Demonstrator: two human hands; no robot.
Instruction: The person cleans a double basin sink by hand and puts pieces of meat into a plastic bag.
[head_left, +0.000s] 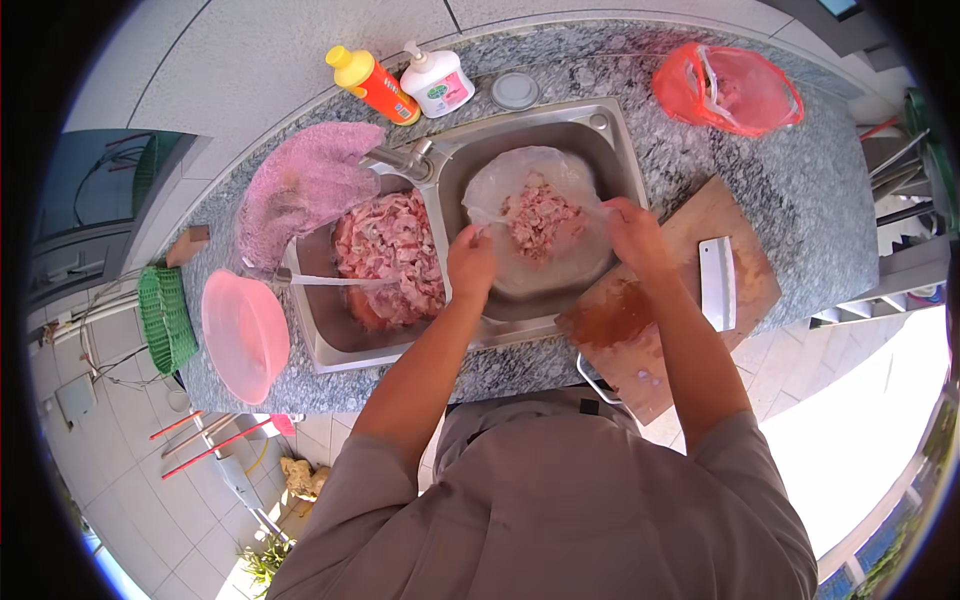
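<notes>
A translucent plastic bag lies spread in the right basin of the steel sink, with small pieces of raw meat inside. My left hand grips the bag's left edge, and my right hand pinches its right edge near the basin's rim. In the left basin is a large heap of cut raw meat, onto which water runs from the faucet. To the right, a cleaver rests on a stained wooden cutting board that overhangs the counter's front edge.
A pink plastic basin and a green basket stand at the left. Pink mesh cloth drapes over the faucet. Behind the sink are a yellow-capped bottle, a pump bottle and a round lid. A red plastic bag sits back right.
</notes>
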